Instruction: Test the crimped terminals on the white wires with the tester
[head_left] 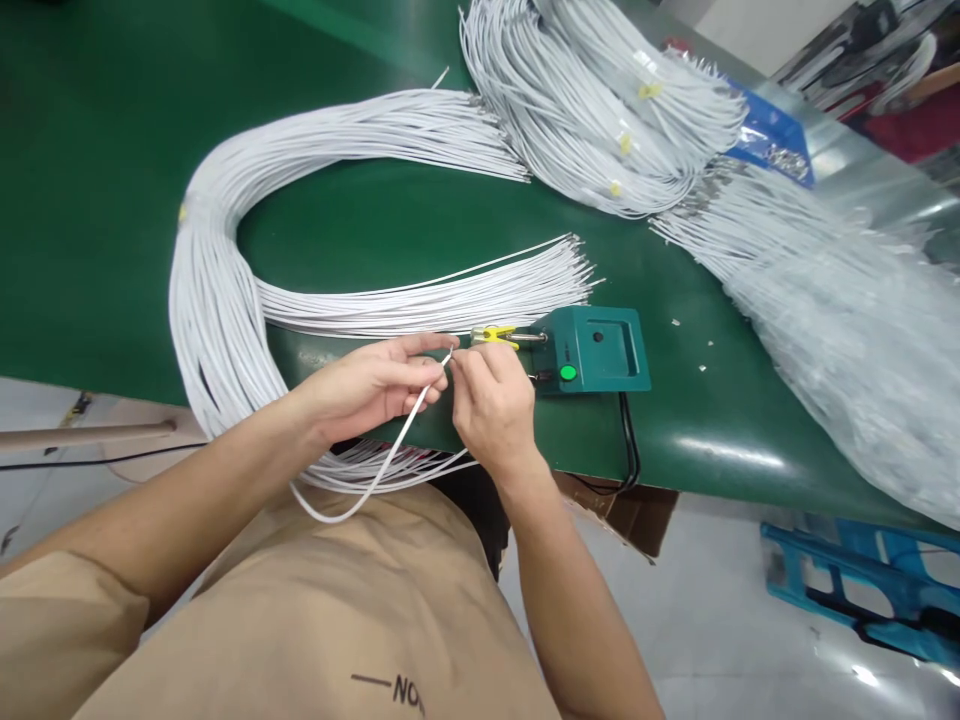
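Observation:
A white cable (405, 428) loops up from my lap, its end held in front of me over the table edge. My left hand (379, 385) pinches it just below the tip between thumb and fingers, with the index finger stretched along the far side. At the cable's tip, the fingers of my right hand (495, 400) are pressed together; the small parts between them are mostly hidden. Just beyond my right hand is a green tester box (592, 350) with a lit green button (568, 373). A yellow clip (495, 336) sits on its upper terminal.
A thick bundle of white cables (217, 200) curves across the green table (90, 200) on the left. Coiled cables (585, 110) lie at the back, beside a blue bin (772, 135) of small metal parts. Plastic-wrapped cables (840, 300) cover the right side. A cardboard box (637, 515) stands below.

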